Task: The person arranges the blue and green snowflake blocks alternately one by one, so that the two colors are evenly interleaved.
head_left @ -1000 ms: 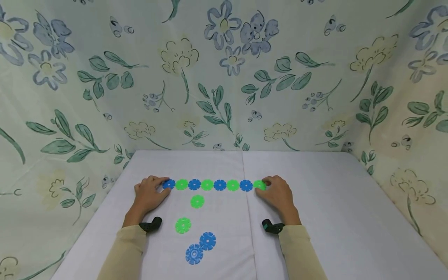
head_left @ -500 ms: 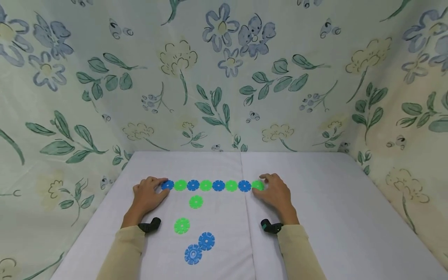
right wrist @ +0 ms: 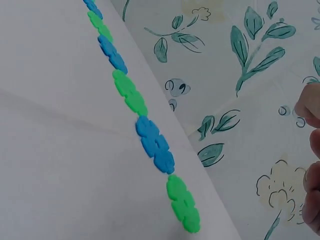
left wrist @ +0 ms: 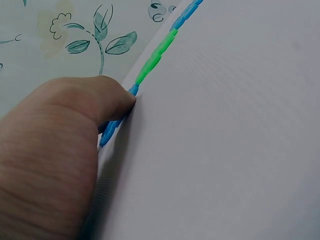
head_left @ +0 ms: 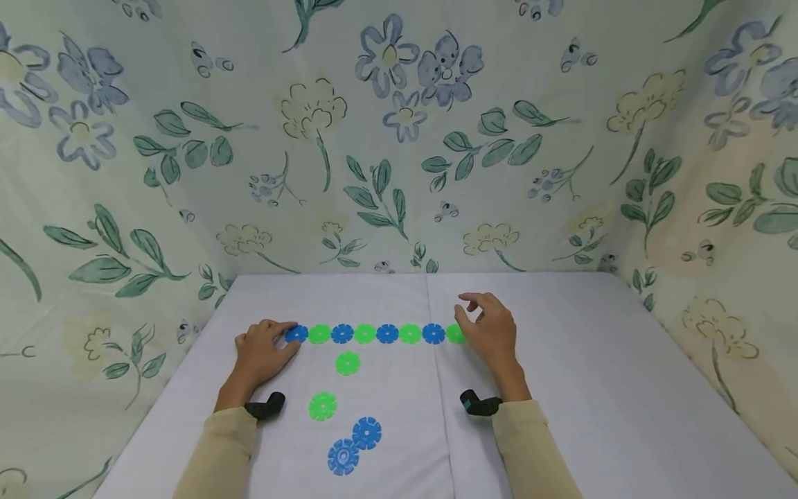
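Note:
A straight row of alternating blue and green notched plastic discs lies flat across the table. At its left end, my left hand (head_left: 260, 355) pinches a blue disc (head_left: 298, 334) between thumb and forefinger. The left wrist view shows the thumb against that disc's near edge. My right hand (head_left: 494, 331) is raised beside the row's right end, thumb and forefinger apart with nothing between them. It partly covers the last green disc (head_left: 455, 333) in the head view, while the right wrist view shows that disc whole, next to a blue disc (right wrist: 155, 145).
Nearer me lie two loose green discs, one higher (head_left: 348, 363) and one lower (head_left: 322, 406). Two blue discs, one upper (head_left: 366, 433) and one lower (head_left: 343, 457), lie touching closer still. A white cloth covers the table (head_left: 561, 360); a floral curtain (head_left: 399, 173) hangs behind it.
My right hand has let go of the green disc at the right end and lifted up and away from it. The left hand keeps its pinch; the row stays in place.

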Available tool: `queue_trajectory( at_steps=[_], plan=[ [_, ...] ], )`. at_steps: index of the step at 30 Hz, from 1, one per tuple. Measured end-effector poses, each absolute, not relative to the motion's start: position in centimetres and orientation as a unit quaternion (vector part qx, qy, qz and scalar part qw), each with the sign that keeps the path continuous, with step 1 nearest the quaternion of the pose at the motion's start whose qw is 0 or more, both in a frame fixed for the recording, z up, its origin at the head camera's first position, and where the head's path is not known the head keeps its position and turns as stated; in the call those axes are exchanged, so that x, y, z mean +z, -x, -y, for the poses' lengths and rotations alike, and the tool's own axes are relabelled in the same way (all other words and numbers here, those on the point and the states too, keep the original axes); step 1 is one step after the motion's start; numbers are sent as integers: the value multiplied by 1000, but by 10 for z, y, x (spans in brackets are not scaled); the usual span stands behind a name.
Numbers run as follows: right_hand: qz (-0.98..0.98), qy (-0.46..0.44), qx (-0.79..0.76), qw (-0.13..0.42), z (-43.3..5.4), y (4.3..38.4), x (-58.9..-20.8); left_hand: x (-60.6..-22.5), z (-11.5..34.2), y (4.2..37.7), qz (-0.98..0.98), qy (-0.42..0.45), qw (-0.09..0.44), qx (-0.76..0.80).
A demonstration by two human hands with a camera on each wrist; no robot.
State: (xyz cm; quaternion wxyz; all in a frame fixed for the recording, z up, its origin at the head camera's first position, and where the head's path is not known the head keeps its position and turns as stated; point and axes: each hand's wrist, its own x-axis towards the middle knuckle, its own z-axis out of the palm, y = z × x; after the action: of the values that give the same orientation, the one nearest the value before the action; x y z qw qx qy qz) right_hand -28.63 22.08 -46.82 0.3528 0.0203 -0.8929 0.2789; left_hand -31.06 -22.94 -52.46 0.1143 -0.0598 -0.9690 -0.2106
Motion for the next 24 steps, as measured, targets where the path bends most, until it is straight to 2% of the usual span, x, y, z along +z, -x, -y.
queue_trajectory(
  at_steps=[5, 11, 14, 19, 24],
  plan=[
    [864, -32, 297, 404, -214, 283, -453, -529, 231, 310, 969, 60, 118, -206],
    [856, -53, 319, 403, -200, 278, -441, -531, 238, 308, 969, 61, 122, -205],
    [854, -68, 344, 384, -192, 274, -439, -531, 240, 309, 968, 68, 123, -207],
    [847, -79, 422, 312, -179, 265, -444, -530, 237, 311, 967, 73, 124, -210],
    [830, -75, 485, 265, -169, 254, -446, -529, 232, 312, 967, 73, 124, -211]
  ],
)
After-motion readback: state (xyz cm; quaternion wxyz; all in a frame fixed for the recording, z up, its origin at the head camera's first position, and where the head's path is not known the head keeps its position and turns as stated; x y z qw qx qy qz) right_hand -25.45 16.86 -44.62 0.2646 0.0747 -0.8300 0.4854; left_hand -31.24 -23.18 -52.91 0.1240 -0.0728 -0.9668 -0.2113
